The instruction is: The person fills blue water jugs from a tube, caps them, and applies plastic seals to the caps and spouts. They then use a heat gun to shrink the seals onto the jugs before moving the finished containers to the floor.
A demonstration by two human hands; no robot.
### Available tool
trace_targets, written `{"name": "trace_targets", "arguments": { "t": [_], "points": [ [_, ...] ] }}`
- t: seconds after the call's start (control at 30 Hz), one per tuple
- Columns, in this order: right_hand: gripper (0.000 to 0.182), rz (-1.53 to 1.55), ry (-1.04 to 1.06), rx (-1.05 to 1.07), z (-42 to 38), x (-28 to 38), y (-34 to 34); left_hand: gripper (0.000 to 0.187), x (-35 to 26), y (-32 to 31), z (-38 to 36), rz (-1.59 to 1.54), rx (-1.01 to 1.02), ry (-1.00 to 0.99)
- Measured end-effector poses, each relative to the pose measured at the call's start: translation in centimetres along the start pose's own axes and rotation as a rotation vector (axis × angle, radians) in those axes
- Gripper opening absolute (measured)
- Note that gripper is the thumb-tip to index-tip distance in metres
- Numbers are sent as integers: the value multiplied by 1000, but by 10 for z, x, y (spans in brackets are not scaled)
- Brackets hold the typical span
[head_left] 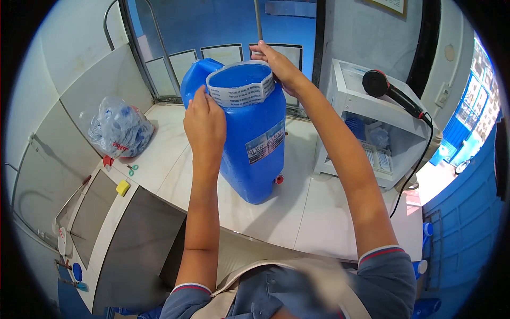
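Note:
A tall blue water jug [255, 133] stands upright on the white-tiled counter, with a label on its front and a small red spout low on its right side. A clear plastic seal band [239, 97] with printed lettering circles its wide blue cap [239, 76]. At the band's left edge, my left hand [204, 119] is closed, its fingers pinching there. On the opposite side, my right hand [279, 66] reaches by the band's right edge with fingers stretched out; its thumb is hidden. The jug's moulded handle [199, 74] is behind my left hand.
A heat gun [390, 91] lies on a white shelf unit [345, 80] at right, its cord hanging down. At left are a plastic bag [121, 130] of blue items, green-handled scissors [132, 169] and a yellow sponge [122, 187]. A glass window stands behind the counter.

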State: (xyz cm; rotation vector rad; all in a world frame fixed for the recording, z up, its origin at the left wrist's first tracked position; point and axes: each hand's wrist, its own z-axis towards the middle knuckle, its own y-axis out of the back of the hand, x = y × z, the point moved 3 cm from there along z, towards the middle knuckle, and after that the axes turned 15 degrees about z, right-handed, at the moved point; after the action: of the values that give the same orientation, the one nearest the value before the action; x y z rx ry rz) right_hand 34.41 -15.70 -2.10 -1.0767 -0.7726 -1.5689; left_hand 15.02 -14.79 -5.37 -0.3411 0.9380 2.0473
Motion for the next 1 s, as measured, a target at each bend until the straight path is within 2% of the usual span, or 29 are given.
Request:
{"name": "trace_targets", "arguments": {
  "t": [0.03, 0.1, 0.2, 0.27, 0.33, 0.4, 0.43, 0.5, 0.53, 0.6, 0.63, 0.7, 0.73, 0.8, 0.83, 0.93, 1.0],
  "points": [
    [71, -42, 11, -23, -3, 0, 2, 36, 0, -1, 2, 1, 2, -3],
    [74, -84, 16, -50, -8, -2, 4, 50, 3, -5, 5, -310, -10, 26],
    [79, -138, 32, -47, -11, -6, 4, 60, 6, -13, 8, -339, 76, 10],
    [81, 19, 51, -43, -14, -2, 5, 59, 14, -21, 14, -369, 70, -13],
    [79, 53, 85, -102, -18, 5, 16, 58, 11, -17, 15, -397, 58, -31],
    [69, 20, 156, -166, -25, 20, 42, 60, -1, 4, 14, -257, 82, 40],
    [62, -200, 208, -187, -37, 34, 59, 60, 1, 5, 23, -257, 80, 38],
    [46, -573, 295, -254, -69, 73, 100, 63, -1, 3, 55, -222, 112, -275],
    [48, -690, 416, -312, -79, 79, 135, 63, -7, 4, 64, -220, 112, -271],
    [47, -1112, 291, -547, -112, 95, 192, 62, -27, -2, 80, -202, 427, -439],
    [46, -1339, 183, -636, -124, 99, 218, 62, -31, -9, 87, -202, 431, -436],
    [42, -1459, -180, -578, -132, 93, 269, 61, -36, -31, 96, 7, 644, -453],
    [42, -1459, -181, -580, -135, 92, 271, 61, -41, -34, 99, 6, 644, -456],
    [40, -1450, -428, -404, -142, 85, 276, 63, -50, -42, 104, 122, 773, -506],
    [38, -1456, -500, -403, -144, 86, 269, 74, -60, -38, 99, 103, 831, -554],
    [37, -1443, -546, -366, -137, 83, 272, 85, -76, -42, 82, 285, 771, -638],
    [37, -1451, -496, -354, -121, 63, 300, 88, -80, -47, 81, 329, 818, -643]
  ]
}}
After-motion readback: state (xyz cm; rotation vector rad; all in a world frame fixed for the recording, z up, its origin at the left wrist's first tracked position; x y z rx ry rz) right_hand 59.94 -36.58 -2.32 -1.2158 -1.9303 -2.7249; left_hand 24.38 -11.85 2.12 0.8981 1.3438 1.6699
